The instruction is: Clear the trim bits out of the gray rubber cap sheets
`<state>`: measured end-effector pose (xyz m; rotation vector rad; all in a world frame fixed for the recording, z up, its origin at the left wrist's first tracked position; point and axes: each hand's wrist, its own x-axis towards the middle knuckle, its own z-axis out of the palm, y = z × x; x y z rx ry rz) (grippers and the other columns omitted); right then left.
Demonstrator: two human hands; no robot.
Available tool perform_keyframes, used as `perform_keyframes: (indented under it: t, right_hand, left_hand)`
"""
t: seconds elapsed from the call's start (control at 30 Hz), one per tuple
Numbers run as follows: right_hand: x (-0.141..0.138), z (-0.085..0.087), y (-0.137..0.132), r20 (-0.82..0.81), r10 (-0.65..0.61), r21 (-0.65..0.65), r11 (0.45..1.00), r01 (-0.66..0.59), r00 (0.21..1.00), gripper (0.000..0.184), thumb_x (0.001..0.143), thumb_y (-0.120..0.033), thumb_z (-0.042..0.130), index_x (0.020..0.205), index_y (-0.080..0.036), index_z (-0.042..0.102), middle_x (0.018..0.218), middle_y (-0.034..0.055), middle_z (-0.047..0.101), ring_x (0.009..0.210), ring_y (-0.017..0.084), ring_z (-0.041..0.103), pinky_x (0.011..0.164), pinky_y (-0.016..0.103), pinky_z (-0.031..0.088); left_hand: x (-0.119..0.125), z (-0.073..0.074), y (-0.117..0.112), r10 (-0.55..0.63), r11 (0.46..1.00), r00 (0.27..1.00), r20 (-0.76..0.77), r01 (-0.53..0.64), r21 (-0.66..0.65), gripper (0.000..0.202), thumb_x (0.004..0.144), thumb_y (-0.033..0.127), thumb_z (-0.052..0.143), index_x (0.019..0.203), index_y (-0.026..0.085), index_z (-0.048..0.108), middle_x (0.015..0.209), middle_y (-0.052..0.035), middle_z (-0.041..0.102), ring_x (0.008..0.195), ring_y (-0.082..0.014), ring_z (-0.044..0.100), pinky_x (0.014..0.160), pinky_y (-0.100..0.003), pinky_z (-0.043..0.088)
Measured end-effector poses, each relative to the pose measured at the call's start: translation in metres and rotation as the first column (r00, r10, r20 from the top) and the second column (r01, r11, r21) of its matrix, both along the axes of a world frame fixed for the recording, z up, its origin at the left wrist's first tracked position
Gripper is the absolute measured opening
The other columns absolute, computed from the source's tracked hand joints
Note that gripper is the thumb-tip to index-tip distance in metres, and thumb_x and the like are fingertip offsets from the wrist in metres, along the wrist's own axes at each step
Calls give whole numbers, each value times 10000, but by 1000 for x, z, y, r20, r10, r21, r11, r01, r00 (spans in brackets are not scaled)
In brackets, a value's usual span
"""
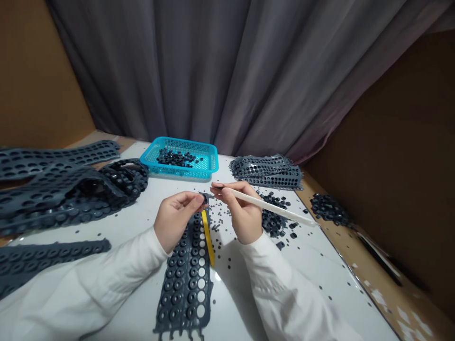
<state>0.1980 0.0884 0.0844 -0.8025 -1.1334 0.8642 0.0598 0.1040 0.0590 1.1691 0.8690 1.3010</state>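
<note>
My left hand (pixel 177 215) pinches a small black rubber part (pixel 204 198) between thumb and fingertips. Close to its right, my right hand (pixel 243 213) grips a long, thin white-handled tool (pixel 272 207) like a pen; its dark tip points toward the part, and I cannot make out its exact kind. Under and in front of my left hand lies a dark rubber sheet (pixel 183 284) with rows of round ring-shaped parts. Its right-hand column shows open holes. A flat yellow strip (pixel 209 244) lies along the sheet's right edge.
A blue basket (pixel 214 161) with black parts stands at the back. Perforated rubber sheets (pixel 71 189) are heaped on the left, another stack (pixel 266 171) at back right. Loose black parts (pixel 275 218) and tiny scraps lie right of my hands; a further pile (pixel 329 209) sits beyond.
</note>
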Motion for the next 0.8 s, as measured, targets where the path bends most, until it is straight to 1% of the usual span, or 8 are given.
perform_keyframes:
  t: [0.13, 0.23, 0.37, 0.53, 0.6, 0.7, 0.8]
  right_hand:
    - [2, 2, -4, 70, 65, -2, 998, -65, 995, 60, 808, -251, 645, 816, -191, 642, 918, 49, 724, 909, 192, 682, 813, 361, 549]
    - [3, 1, -6, 138, 64, 12, 998, -66, 988, 56, 813, -240, 639, 836, -189, 649, 937, 56, 721, 926, 190, 674, 801, 340, 546]
    - [2, 0, -7, 178, 53, 33, 998, -60, 983, 47, 817, -228, 630, 837, -189, 647, 945, 54, 722, 907, 181, 678, 773, 316, 549]
    - [2, 1, -8, 239, 52, 71, 995, -71, 969, 37, 819, -224, 625, 842, -196, 634, 952, 49, 722, 918, 181, 677, 821, 348, 541]
    - [3, 3, -9, 290, 28, 85, 995, -55, 957, 39, 819, -213, 623, 849, -198, 640, 955, 47, 723, 922, 180, 676, 828, 347, 537]
    - [1, 3, -11, 365, -36, 100, 995, -1, 930, 62, 824, -195, 610, 866, -194, 656, 929, 46, 724, 890, 172, 680, 787, 311, 542]
    - [-2, 4, -12, 370, -43, 87, 996, 12, 928, 72, 835, -206, 596, 872, -187, 655, 890, 43, 724, 859, 162, 682, 745, 282, 545]
  left_hand:
    - [-1, -1, 1, 1, 1000, 1000, -8, -1, 15, 254, 728, 422, 695, 749, 169, 681, 715, -8, 700, 692, -122, 641, 662, -192, 497]
    - [-1, -1, 2, 15, 999, 1000, -22, -14, 30, 260, 734, 425, 689, 774, 168, 690, 729, -14, 703, 702, -122, 634, 675, -197, 492]
    - [0, 0, 2, 28, 998, 999, -39, -26, 50, 272, 737, 427, 684, 801, 164, 699, 759, -27, 706, 716, -133, 626, 686, -214, 489]
    - [0, 2, 1, 13, 999, 999, -39, -11, 48, 268, 734, 435, 682, 809, 179, 703, 760, -17, 706, 717, -134, 621, 689, -218, 486]
    - [0, 3, 1, 16, 999, 999, -42, -14, 43, 277, 728, 441, 684, 811, 177, 702, 753, -18, 703, 713, -139, 621, 686, -225, 488]
    - [0, 2, 0, 14, 999, 999, -48, -12, 44, 295, 728, 452, 680, 790, 164, 696, 723, -24, 692, 706, -148, 620, 681, -236, 488]
    - [0, -1, 0, -5, 999, 999, -38, 6, 32, 286, 741, 447, 670, 771, 163, 687, 708, -21, 683, 704, -141, 615, 682, -228, 481]
